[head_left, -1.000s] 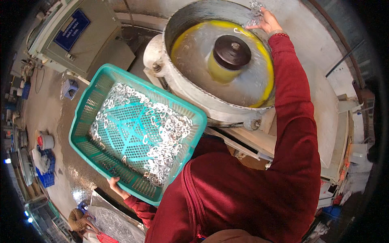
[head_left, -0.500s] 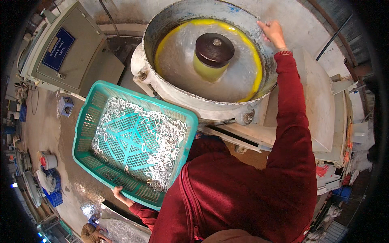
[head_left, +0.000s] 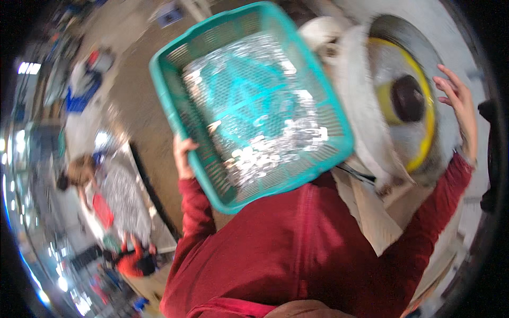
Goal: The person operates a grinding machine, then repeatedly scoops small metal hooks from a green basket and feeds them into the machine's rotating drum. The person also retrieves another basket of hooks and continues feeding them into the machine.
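My left hand [head_left: 184, 157] is closed round the left rim of a teal plastic basket [head_left: 168, 95] with mesh sides and floor. Small silvery S-shaped metal hooks [head_left: 260, 159] lie scattered in it, thickest along its near side. The basket is held in front of my body. At the right, my right hand [head_left: 458, 100] is raised with its fingers apart and nothing in them, by the far wall of a round whitish tub [head_left: 358, 90]. Inside the tub are a yellow ring [head_left: 431, 122] and a central post with a dark cap [head_left: 408, 99]. Motion blurs the picture.
On the left, a low table [head_left: 124, 191] bears a spread of silvery pieces, with two other people [head_left: 82, 172] beside it. A blue crate [head_left: 84, 95] and a small blue stool [head_left: 168, 15] stand on the floor [head_left: 138, 100].
My view has turned left, so the tub now lies at the right. My right hand has come off the tub's rim and its fingers have spread. The basket stays in my left hand.
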Demonstrator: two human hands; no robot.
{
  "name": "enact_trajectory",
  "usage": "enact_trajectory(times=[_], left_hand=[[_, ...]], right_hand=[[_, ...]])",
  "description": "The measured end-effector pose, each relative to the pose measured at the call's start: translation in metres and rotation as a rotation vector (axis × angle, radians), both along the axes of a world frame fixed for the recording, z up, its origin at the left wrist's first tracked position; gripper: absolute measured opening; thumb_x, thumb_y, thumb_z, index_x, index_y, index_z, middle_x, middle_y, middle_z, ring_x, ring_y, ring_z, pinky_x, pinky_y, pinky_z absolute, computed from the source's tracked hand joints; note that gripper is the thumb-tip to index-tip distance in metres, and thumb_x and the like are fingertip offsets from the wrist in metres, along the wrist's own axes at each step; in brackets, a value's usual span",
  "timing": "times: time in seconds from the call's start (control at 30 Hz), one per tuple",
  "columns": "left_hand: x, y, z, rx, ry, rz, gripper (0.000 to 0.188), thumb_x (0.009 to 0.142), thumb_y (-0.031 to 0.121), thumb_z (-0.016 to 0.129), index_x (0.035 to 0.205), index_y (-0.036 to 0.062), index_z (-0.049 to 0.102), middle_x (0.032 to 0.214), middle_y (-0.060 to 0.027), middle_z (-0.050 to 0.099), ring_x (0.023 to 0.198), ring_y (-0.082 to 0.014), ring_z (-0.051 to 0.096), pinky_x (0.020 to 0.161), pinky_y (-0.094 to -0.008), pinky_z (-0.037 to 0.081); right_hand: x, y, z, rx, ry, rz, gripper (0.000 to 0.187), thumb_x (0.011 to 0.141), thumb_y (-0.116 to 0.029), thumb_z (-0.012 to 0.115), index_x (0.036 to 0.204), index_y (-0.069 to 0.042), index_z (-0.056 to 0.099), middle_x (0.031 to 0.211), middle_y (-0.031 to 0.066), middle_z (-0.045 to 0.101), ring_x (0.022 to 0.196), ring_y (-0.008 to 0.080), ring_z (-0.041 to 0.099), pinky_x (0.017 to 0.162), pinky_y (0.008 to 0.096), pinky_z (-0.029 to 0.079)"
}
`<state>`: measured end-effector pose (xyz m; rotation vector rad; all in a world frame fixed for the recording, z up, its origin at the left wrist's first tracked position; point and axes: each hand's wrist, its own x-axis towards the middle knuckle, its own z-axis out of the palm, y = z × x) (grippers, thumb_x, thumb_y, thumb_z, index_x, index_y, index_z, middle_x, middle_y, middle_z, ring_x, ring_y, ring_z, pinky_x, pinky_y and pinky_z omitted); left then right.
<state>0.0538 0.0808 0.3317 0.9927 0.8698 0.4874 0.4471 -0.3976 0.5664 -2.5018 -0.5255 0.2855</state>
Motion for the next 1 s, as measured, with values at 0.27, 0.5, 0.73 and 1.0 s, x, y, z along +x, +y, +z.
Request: enact_trajectory(times=[0.27, 0.5, 0.73, 1.0], left_hand=[[0.009, -0.001, -0.001, 0.005, -0.352, -0.136, 0.065, 0.061, 0.012, 0.053, 0.123, -0.0048, 0.045, 0.101, -0.0174, 0.061, 0.080, -0.0275, 0.064, 0.069, -0.0378, 0.059], [0.012, -0.002, 0.002, 0.053, -0.287, -0.112, 0.066, 0.060, 0.013, 0.054, 0.124, -0.0020, 0.047, 0.104, -0.0134, 0.060, 0.085, -0.0232, 0.061, 0.076, -0.0336, 0.054], [0.016, -0.018, 0.015, 0.003, -0.242, -0.033, 0.065, 0.063, 0.023, 0.056, 0.124, 0.0013, 0.050, 0.103, -0.0075, 0.056, 0.090, -0.0184, 0.054, 0.079, -0.0294, 0.046], [0.015, -0.009, 0.010, 0.005, -0.248, -0.108, 0.066, 0.060, 0.013, 0.054, 0.124, -0.0038, 0.046, 0.104, -0.0118, 0.057, 0.087, -0.0235, 0.058, 0.075, -0.0328, 0.051]], right_hand=[[-0.158, 0.280, -0.174, -0.334, 0.077, 0.798, 0.058, 0.094, -0.047, 0.051, 0.139, -0.011, 0.043, 0.131, 0.0291, 0.049, 0.114, 0.0446, 0.052, 0.087, 0.0432, 0.049], [-0.224, 0.245, -0.244, -0.640, -0.046, 0.550, 0.084, 0.090, -0.061, 0.046, 0.153, -0.018, 0.009, 0.149, 0.0368, 0.010, 0.135, 0.0580, 0.017, 0.090, 0.0706, 0.039], [-0.236, 0.224, -0.248, -0.380, 0.179, 0.907, 0.067, 0.075, -0.029, 0.078, 0.127, -0.006, 0.043, 0.113, 0.0240, 0.040, 0.106, 0.0427, 0.048, 0.080, 0.0521, 0.051], [-0.240, 0.216, -0.260, -0.212, 0.135, 0.701, 0.051, 0.074, -0.007, 0.066, 0.123, -0.009, 0.051, 0.109, 0.0262, 0.046, 0.090, 0.0439, 0.059, 0.072, 0.0502, 0.052]])
